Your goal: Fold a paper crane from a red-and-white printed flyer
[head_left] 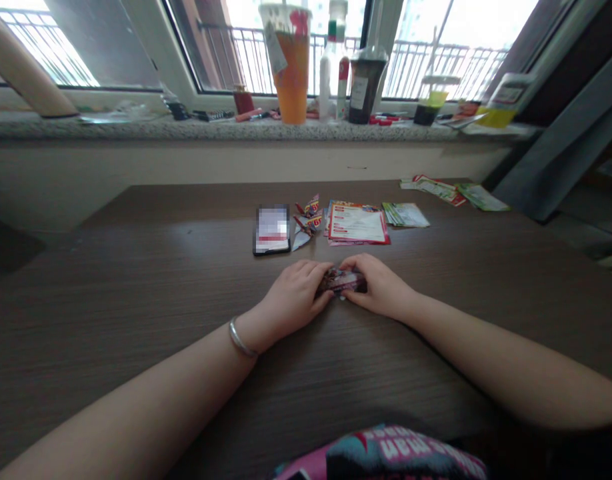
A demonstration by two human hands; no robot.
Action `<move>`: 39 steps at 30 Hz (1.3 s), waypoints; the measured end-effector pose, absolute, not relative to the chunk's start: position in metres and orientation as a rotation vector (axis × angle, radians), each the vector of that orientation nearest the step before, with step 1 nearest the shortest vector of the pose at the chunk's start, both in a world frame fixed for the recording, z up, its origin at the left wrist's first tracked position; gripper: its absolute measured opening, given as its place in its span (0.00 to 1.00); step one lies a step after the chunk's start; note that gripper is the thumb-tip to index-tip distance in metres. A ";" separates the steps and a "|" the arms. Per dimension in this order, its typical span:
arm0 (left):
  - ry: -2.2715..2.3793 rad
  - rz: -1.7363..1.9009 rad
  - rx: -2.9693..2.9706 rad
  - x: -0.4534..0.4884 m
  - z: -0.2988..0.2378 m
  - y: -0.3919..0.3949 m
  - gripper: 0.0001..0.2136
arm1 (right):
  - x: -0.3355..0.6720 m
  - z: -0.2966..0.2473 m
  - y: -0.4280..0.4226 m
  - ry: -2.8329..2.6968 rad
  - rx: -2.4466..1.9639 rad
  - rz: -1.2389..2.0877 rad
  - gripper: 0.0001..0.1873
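Between my two hands lies a small, dark, glossy packet with a reddish-brown printed pattern (343,281), on or just above the brown table. My left hand (299,293), with a silver bangle at its wrist, grips the packet's left end between thumb and fingers. The right end is pinched by my right hand (379,283). My fingers hide both ends, so I cannot tell whether the packet is open. Just beyond it are crumpled, torn wrappers (310,219), a phone (271,231) with a blurred screen, and a red-bordered stack of printed cards (359,223).
Green-and-white cards (407,215) lie right of the stack, with more cards (439,190) near the table's far right edge. Behind the table (111,300), a stone windowsill (211,130) holds an orange drink cup (292,73), a dark drink cup (365,87) and bottles. Pink printed fabric (386,457) shows at the bottom.
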State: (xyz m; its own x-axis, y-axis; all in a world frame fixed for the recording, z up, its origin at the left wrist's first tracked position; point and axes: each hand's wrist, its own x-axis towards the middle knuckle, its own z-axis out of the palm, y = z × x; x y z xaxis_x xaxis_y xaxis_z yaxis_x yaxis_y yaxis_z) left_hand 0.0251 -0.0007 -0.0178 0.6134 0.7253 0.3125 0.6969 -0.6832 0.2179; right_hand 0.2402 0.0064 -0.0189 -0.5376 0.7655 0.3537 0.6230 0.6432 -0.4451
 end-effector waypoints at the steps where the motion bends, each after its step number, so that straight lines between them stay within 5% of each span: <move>1: 1.189 0.609 2.737 0.025 -0.017 0.000 0.18 | 0.240 -0.019 0.006 -2.322 -1.077 0.349 0.20; 5: 1.099 0.742 2.701 0.024 -0.015 0.002 0.15 | 0.241 -0.018 0.006 -2.273 -1.056 0.260 0.27; 17: 0.917 0.864 2.807 0.022 -0.018 0.005 0.08 | 0.242 -0.015 0.003 -2.464 -0.966 0.092 0.07; 28: 0.967 0.703 3.013 0.022 -0.014 0.003 0.05 | 0.240 -0.010 0.002 -2.570 -0.965 0.186 0.11; 39: 1.015 0.571 2.913 0.023 -0.016 0.005 0.07 | 0.239 -0.014 0.004 -2.635 -0.911 -0.053 0.06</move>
